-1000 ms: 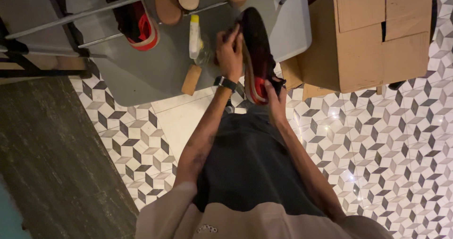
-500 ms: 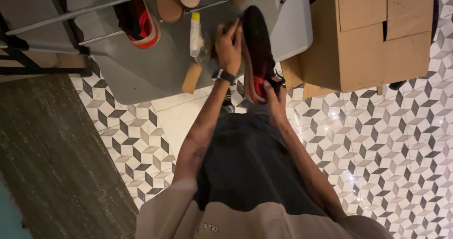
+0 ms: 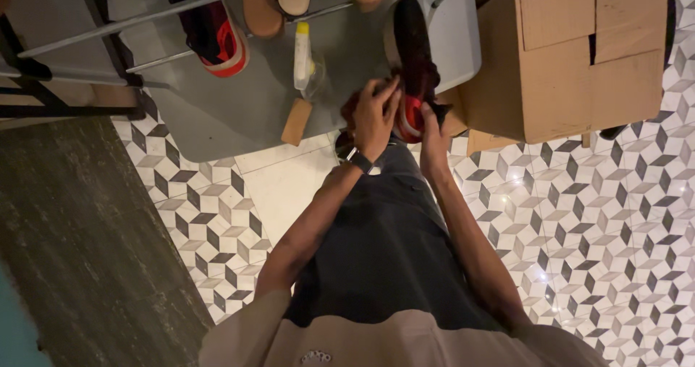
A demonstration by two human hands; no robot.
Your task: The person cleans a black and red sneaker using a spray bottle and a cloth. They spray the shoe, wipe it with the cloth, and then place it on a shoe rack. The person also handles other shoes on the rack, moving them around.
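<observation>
While both hands are on the black-and-red shoe (image 3: 413,63), it looks only partly supported: its toe rests on the grey tabletop (image 3: 239,114) and its heel hangs at the near edge, in front of the person's lap. The left hand (image 3: 374,114) is curled around the heel area, fingers closed against the upper (can't tell how firm the hold is). The right hand (image 3: 433,132) pinches the red heel part from below, fingers closed on it.

Risks, as I judge them:
- The shoe could slip off the edge and drop to the patterned tile floor (image 3: 615,215) if either hand lets go, since most of the hold is at one end.
- The white spray bottle (image 3: 302,56) stands just left of the left hand; a sideways elbow or wrist swing could tip it. The wooden brush (image 3: 297,121) lies near the table edge and could be knocked off the same way.

Containers:
- The cardboard box (image 3: 572,56) sits just right of the shoe with its flaps closed; contents not visible.
- The metal shoe rack (image 3: 145,16) above the table holds a red-and-black sneaker (image 3: 213,34), a tan sole and a sandal, partly cut off by the frame.
</observation>
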